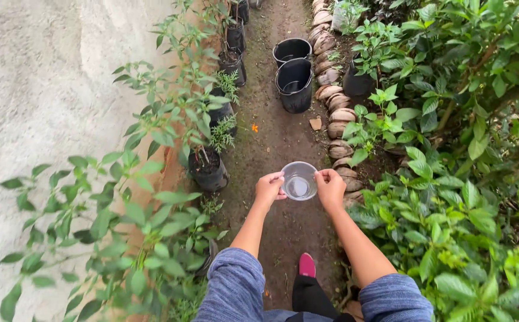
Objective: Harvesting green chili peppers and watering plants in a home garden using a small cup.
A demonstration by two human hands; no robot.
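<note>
Hands grip a clear round plastic cup (298,180) between them: left hand (269,189) pinches its left rim, right hand (330,188) its right. Cup mouth faces up, above the dirt path (271,143).

No packages, labels, signs or screens show anywhere in the frame.
</note>
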